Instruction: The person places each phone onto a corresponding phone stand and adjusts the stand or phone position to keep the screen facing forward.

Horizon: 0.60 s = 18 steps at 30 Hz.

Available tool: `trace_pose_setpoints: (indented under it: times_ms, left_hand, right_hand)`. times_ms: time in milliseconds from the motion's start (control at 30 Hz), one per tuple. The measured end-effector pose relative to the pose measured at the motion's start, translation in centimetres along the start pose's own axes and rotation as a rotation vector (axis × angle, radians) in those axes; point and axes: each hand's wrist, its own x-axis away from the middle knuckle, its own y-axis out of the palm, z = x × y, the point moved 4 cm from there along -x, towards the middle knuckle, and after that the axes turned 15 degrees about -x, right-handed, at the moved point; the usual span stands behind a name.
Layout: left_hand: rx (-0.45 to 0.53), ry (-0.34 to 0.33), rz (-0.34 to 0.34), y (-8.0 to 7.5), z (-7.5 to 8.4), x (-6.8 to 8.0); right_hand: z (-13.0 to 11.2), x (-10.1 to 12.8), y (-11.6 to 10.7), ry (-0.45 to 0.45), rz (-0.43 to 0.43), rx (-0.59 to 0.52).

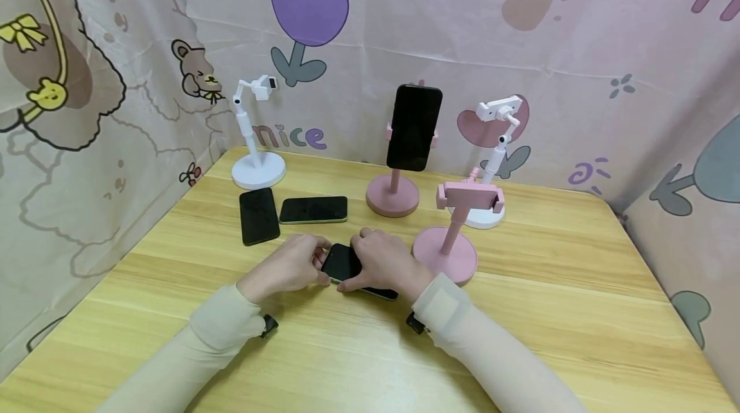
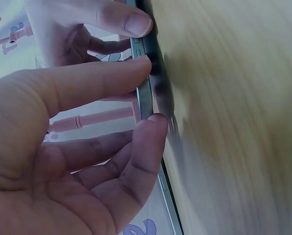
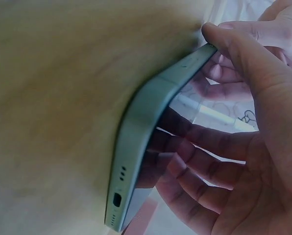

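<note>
Between my hands, low over the wooden table, lies a smartphone (image 1: 340, 263) with a dark screen facing up. A pale green metal edge (image 3: 141, 117) of it shows in the right wrist view, with the charging port at its near end. My left hand (image 1: 293, 264) pinches the phone's left end between thumb and fingers. From above, my right hand (image 1: 384, 262) spans the phone's width, thumb on the near long edge and fingers over the far one, covering the middle of the screen.
Two more phones, one upright (image 1: 259, 216) and one sideways (image 1: 314, 209), lie behind my left hand. A pink stand (image 1: 393, 196) holds a phone (image 1: 414, 127). Another pink stand (image 1: 445, 255) is beside my right hand. White stands (image 1: 258, 170) (image 1: 491, 217) are at the back.
</note>
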Motion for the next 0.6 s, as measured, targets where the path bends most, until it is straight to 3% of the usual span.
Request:
trace_pose_setpoints:
  times_ms: [267,600]
  left_hand:
    - [0.072,-0.001,0.015,-0.2,0.3,0.1]
    - [0.138,0.055,0.107,-1.2,0.9,0.2]
  right_hand:
    - [0.3,0.3,-0.2,0.010,0.022,-0.042]
    - [1.0,1.1,-1.1,0.065,0.072,-0.128]
